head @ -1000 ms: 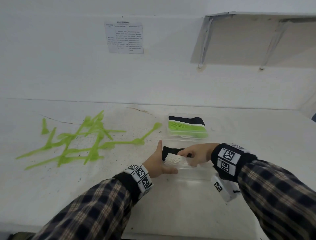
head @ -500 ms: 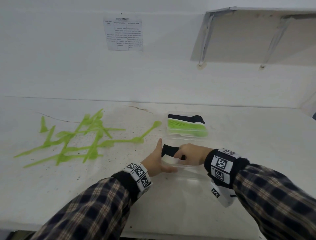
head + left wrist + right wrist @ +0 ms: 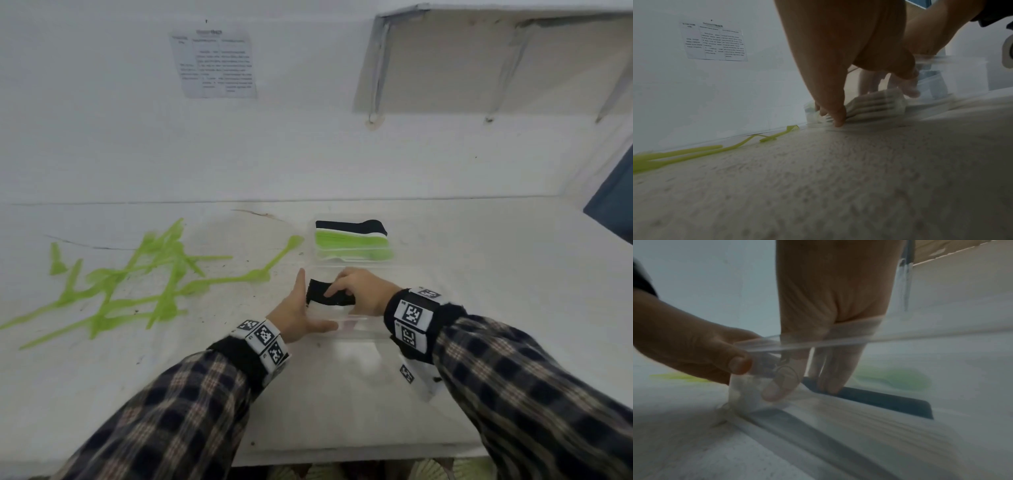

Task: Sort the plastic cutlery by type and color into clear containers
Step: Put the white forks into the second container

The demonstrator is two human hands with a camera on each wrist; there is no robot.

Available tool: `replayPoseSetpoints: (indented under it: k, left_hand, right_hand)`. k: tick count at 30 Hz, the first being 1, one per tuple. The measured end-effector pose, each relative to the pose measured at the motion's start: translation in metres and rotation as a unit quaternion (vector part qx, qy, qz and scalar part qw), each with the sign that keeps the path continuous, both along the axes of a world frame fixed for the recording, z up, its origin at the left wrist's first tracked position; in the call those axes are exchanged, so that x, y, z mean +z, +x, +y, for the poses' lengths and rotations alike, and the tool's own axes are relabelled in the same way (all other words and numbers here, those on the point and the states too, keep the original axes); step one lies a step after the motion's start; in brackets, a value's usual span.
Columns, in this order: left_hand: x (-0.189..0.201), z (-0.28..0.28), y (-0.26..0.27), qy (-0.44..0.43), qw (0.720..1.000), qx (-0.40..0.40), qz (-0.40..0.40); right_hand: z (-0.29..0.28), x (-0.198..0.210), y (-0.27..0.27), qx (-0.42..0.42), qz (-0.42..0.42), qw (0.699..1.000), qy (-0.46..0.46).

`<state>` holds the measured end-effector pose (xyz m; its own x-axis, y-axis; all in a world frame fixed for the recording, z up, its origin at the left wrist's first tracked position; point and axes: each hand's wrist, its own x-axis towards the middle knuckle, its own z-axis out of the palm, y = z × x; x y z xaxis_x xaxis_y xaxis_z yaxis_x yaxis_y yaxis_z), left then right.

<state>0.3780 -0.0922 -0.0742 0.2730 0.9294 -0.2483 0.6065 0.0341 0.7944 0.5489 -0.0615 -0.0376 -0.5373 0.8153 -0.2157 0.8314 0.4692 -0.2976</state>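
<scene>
Right hand presses straight fingertips onto the black cutlery stack beneath it inside the clear container; spread left hand braces its corner.

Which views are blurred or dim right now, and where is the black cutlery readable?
Head view: bright and even, stack of black plastic cutlery fairly crisp, loose lime-green plastic cutlery motion-smeared. Left wrist view: dim, stack of white plastic cutlery streaked. Right wrist view: dim, hazy behind the clear plastic container's rim; black stack soft-edged.
</scene>
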Motion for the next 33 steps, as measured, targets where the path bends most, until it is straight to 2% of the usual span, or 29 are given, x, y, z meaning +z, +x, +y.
replayPoseSetpoints:
  k: [5, 12, 16, 24, 33]
  left_hand:
    - [0.004, -0.004, 0.002, 0.000, 1.000, -0.001, 0.008]
    - [0.003, -0.006, 0.004, 0.001, 1.000, 0.008, 0.008]
    - [0.001, -0.007, 0.005, 0.005, 1.000, 0.011, 0.006]
    - [-0.003, -0.006, 0.006, 0.004, 1.000, 0.016, 0.003]
    - [-0.004, -0.009, 0.010, 0.006, 1.000, 0.029, 0.001]
  right_hand:
    - [0.006, -0.004, 0.011, -0.024, -0.097, 0.995, -0.022]
    - [0.006, -0.006, 0.015, -0.026, -0.093, 0.995, -0.028]
    - [0.006, -0.006, 0.020, -0.033, -0.120, 0.992, -0.031]
    - [0.006, -0.008, 0.023, -0.045, -0.095, 0.994, -0.025]
    - [0.006, -0.006, 0.034, -0.092, -0.141, 0.985, -0.039]
